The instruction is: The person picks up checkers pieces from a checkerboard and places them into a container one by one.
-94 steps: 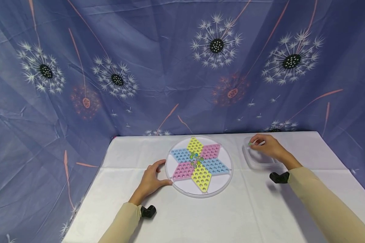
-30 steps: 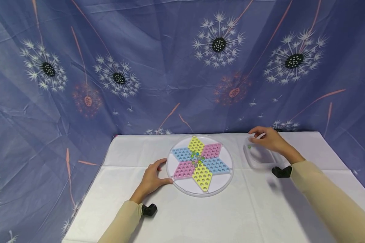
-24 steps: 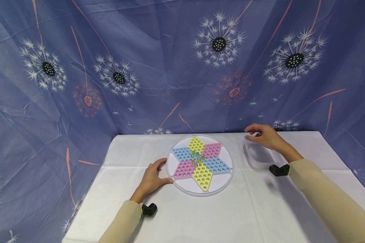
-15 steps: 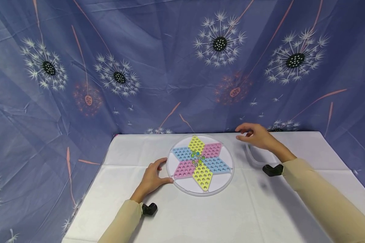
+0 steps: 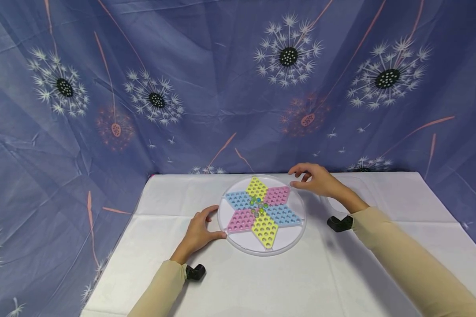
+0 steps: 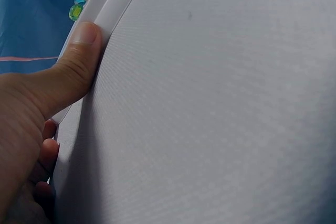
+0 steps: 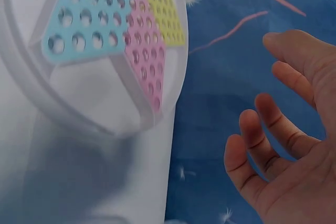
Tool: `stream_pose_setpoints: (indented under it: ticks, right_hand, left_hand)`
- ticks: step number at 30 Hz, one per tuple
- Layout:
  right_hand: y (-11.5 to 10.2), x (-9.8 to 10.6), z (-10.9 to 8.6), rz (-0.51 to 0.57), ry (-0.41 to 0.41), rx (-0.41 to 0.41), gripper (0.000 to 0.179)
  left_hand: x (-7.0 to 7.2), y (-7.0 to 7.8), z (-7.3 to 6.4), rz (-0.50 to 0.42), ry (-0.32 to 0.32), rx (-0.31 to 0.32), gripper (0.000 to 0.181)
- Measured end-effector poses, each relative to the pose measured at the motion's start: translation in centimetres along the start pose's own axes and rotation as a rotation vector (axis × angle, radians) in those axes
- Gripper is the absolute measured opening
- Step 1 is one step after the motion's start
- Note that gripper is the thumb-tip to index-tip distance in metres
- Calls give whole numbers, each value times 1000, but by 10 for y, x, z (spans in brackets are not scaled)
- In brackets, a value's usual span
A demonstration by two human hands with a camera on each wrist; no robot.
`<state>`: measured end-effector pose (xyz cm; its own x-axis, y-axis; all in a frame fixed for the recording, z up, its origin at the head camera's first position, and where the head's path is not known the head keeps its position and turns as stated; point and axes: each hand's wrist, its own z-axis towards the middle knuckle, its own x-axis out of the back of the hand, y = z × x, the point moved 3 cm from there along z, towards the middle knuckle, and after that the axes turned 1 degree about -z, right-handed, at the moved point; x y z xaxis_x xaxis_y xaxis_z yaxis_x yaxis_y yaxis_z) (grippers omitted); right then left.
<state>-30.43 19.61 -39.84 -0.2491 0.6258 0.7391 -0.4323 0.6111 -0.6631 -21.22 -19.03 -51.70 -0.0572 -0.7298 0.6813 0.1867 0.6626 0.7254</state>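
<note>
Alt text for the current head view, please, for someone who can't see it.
A person's left hand touches the edge of a round star-patterned board with marbles clustered at its centre. The right hand hovers by the board's far right edge, its forearm partly covering a clear container. Behind the white table hangs a blue dandelion-print cloth.

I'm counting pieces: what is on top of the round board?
A cluster of green, blue and clear marbles sits at the centre of the round board. The surface directly beneath them is covered and cannot be made out.
</note>
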Motion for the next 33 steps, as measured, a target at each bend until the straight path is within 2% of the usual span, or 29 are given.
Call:
stream_pose_setpoints:
  ticks: [7,13,23,33]
  right_hand:
    - [-9,-15,8,48,-22,55,33]
    - [-14,-28,13,67,-35,64,31]
    - [-19,-48,18,93,-64,75,30]
    - [-12,-73,26,125,-112,64,32]
  left_hand:
    - [0,0,0,-8,-8,26,97]
    - [0,1,0,-3,-3,17,96]
    - [-1,1,1,-15,-13,44,97]
    - [1,2,1,-5,-14,26,96]
